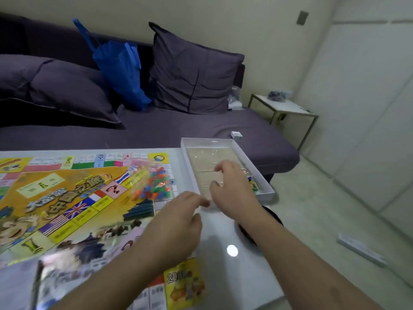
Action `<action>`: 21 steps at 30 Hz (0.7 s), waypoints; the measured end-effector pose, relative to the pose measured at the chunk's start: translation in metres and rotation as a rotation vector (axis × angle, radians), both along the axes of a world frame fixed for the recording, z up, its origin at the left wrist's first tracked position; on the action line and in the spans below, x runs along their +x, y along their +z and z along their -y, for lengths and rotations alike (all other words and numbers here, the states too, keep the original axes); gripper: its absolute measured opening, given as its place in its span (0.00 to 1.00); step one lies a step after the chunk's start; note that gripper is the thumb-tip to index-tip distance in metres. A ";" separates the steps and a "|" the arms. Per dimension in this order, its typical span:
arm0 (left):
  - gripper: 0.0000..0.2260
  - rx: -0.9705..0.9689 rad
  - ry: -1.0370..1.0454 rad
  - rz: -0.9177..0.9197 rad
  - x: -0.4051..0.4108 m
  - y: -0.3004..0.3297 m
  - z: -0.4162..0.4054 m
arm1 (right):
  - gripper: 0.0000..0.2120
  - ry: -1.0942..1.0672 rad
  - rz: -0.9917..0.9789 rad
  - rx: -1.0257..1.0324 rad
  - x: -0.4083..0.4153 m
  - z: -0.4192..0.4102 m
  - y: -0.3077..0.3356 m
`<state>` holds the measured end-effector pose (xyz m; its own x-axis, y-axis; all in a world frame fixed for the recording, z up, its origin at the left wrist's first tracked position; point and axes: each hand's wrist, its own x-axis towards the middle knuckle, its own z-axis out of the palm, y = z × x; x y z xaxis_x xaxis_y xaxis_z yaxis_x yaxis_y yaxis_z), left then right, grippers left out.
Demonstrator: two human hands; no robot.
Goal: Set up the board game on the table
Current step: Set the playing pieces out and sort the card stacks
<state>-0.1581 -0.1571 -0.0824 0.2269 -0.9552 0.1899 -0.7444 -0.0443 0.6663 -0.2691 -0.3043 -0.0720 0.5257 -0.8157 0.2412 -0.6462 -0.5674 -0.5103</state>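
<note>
The colourful game board (67, 198) lies unfolded on the left of the white table (232, 269). A clear bag of small coloured pieces (154, 182) rests on the board's right part. To the right sits the white box tray (252, 162) with a clear plastic insert (207, 157) and a few coloured tokens (252, 182) at its right side. My left hand (178, 222) pinches the insert's near corner. My right hand (234, 193) is over the tray, its fingers curled on the insert.
A yellow "2000" sheet (185, 285) lies at the board's near edge, and a blurred shiny packet (55, 271) is at lower left. A black round object (273, 217) sits under my right forearm. Behind are a purple sofa (201, 128), a blue bag (120, 70) and a side table (288, 108).
</note>
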 end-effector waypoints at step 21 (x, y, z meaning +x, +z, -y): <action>0.17 0.101 0.002 0.463 -0.042 -0.074 0.151 | 0.17 0.066 -0.365 -0.026 -0.061 0.167 -0.059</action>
